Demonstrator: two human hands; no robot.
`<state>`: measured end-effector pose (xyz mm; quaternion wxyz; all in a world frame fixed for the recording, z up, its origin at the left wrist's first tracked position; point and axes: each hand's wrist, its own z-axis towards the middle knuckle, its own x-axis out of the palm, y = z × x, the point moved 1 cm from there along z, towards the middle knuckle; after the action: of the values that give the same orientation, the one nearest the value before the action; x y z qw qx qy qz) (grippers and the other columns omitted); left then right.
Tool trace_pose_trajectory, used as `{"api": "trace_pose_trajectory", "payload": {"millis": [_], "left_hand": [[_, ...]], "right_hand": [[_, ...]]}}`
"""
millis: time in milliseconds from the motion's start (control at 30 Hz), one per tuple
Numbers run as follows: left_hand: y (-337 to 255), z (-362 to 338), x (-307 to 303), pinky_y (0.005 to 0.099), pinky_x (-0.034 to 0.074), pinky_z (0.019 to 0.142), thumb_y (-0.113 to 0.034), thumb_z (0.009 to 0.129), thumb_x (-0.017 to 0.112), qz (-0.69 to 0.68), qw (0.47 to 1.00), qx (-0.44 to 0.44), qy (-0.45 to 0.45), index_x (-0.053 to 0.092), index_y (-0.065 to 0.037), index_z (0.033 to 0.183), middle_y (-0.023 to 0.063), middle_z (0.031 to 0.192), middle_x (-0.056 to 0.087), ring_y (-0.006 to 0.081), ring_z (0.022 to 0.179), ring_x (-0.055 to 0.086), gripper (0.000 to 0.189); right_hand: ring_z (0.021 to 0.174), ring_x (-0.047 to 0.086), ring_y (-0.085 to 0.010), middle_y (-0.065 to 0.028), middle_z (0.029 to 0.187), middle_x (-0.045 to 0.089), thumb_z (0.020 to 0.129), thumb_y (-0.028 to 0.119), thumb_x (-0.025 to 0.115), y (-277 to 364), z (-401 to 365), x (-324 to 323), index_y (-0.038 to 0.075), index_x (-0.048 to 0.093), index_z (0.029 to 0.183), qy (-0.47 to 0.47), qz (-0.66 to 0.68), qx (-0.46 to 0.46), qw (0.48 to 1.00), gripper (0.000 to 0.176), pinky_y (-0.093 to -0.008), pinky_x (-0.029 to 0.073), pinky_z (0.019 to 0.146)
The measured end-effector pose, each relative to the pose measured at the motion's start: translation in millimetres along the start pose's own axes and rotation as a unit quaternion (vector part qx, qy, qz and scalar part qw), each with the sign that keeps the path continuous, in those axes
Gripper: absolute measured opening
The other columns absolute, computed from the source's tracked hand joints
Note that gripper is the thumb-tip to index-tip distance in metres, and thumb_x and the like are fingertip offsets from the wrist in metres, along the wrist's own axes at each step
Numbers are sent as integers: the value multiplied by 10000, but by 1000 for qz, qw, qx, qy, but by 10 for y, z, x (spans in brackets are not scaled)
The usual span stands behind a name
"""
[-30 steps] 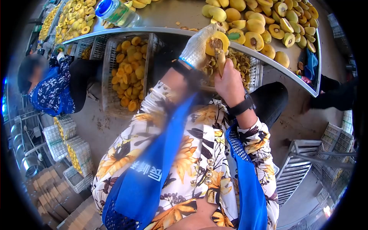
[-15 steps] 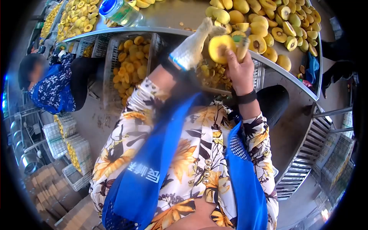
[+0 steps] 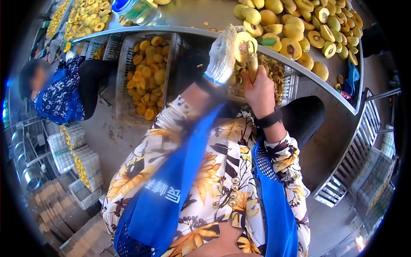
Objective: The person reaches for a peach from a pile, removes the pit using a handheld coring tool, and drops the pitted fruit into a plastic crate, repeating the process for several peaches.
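Observation:
My left hand (image 3: 221, 55), in a white knit glove, holds a halved yellow peach (image 3: 243, 43) with the cut face toward my right hand. Bare and closed, my right hand (image 3: 260, 92) grips a wooden-handled tool (image 3: 253, 66). The tool's head meets the cut face of the peach half, and its exact shape is hard to make out. Below both hands stands a crate (image 3: 291, 85) with peach scraps and pits. On the metal-edged table (image 3: 188, 19) just beyond lie many halved peaches (image 3: 292, 48), some with brown centres.
A crate (image 3: 121, 85) of pitted peach halves stands left of my knees. A blue-lidded bottle (image 3: 143, 13) is on the table. Another person (image 3: 60, 96) sits at far left near stacked crates (image 3: 85, 165). A slatted metal rack (image 3: 342, 171) stands at right.
The peach half, earlier by my right thumb, is now in my gloved left hand. My right hand has moved left and slightly down, bringing the tool against the cut face.

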<state>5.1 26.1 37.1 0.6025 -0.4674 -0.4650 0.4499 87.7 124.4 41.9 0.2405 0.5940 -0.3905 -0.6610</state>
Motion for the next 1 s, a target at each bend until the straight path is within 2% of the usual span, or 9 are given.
{"api": "trace_pose_trajectory", "payload": {"millis": [100, 267, 467, 533, 633, 667, 833, 933, 1000], "left_hand": [[-22, -23, 55, 247, 471, 741, -332, 978, 305, -105, 990, -92, -18, 560, -15, 1077, 68, 941, 619, 106, 823, 579, 418], [86, -18, 28, 280, 471, 730, -292, 891, 475, -30, 1000, 2, -6, 593, -15, 976, 94, 931, 624, 198, 799, 595, 312], [69, 262, -188, 321, 464, 757, -270, 815, 552, 59, 957, -14, 282, 581, -56, 986, 93, 914, 603, 233, 883, 575, 276], [48, 243, -184, 325, 468, 765, -296, 836, 533, -37, 954, -148, 258, 565, -40, 1015, 87, 923, 605, 216, 884, 578, 314], [-34, 146, -104, 322, 472, 769, -333, 866, 499, -272, 912, -274, 136, 547, -16, 1038, 82, 929, 609, 200, 878, 582, 364], [38, 93, -102, 356, 470, 792, -381, 887, 449, -224, 942, -217, 124, 525, 4, 1074, 110, 939, 612, 246, 878, 588, 434], [301, -53, -108, 395, 447, 844, -421, 888, 423, 64, 997, -13, 35, 507, 5, 1104, 133, 974, 614, 311, 963, 575, 485], [309, -13, -97, 372, 466, 814, -319, 880, 468, -113, 960, -254, 41, 513, 9, 1065, 136, 975, 618, 308, 932, 588, 380], [142, -58, -46, 371, 473, 799, -252, 851, 507, 53, 988, -130, 57, 514, 8, 1068, 141, 973, 618, 305, 921, 593, 339]], "right_hand": [[664, 554, -446, -264, 667, 564, 819, 189, 582, -8, -22, 4, -20, 477, 866, 13, -10, 7, 1000, 239, -466, 446, 556], [712, 552, -450, -279, 712, 564, 804, 154, 561, 7, -71, 16, -22, 470, 875, 50, -9, 36, 998, 211, -468, 449, 602], [672, 564, -404, -245, 700, 568, 792, 129, 539, -48, -89, 67, -27, 479, 869, 86, 12, 19, 996, 184, -413, 461, 598], [560, 576, -323, -179, 651, 577, 800, 116, 529, -152, -53, 191, -12, 487, 858, 56, 19, -21, 998, 147, -360, 463, 524], [424, 488, -144, -52, 607, 538, 819, 102, 515, -121, -5, 167, 24, 495, 839, 131, 214, 100, 963, 83, -261, 397, 403], [378, 409, -56, 7, 597, 492, 836, 91, 499, -157, -7, 234, 53, 493, 842, 126, 250, 83, 956, 39, -207, 323, 336], [362, 406, -89, -15, 571, 467, 818, 64, 472, -68, -91, 333, 40, 448, 923, 174, 309, 163, 921, 110, -231, 330, 307], [357, 403, -100, -21, 562, 452, 813, 53, 454, 63, -131, 239, 36, 429, 942, 191, 331, 217, 898, 133, -238, 332, 305], [354, 401, -106, -27, 556, 444, 811, 49, 446, 79, -133, 216, 35, 419, 940, 202, 321, 229, 897, 132, -243, 333, 304]]}}
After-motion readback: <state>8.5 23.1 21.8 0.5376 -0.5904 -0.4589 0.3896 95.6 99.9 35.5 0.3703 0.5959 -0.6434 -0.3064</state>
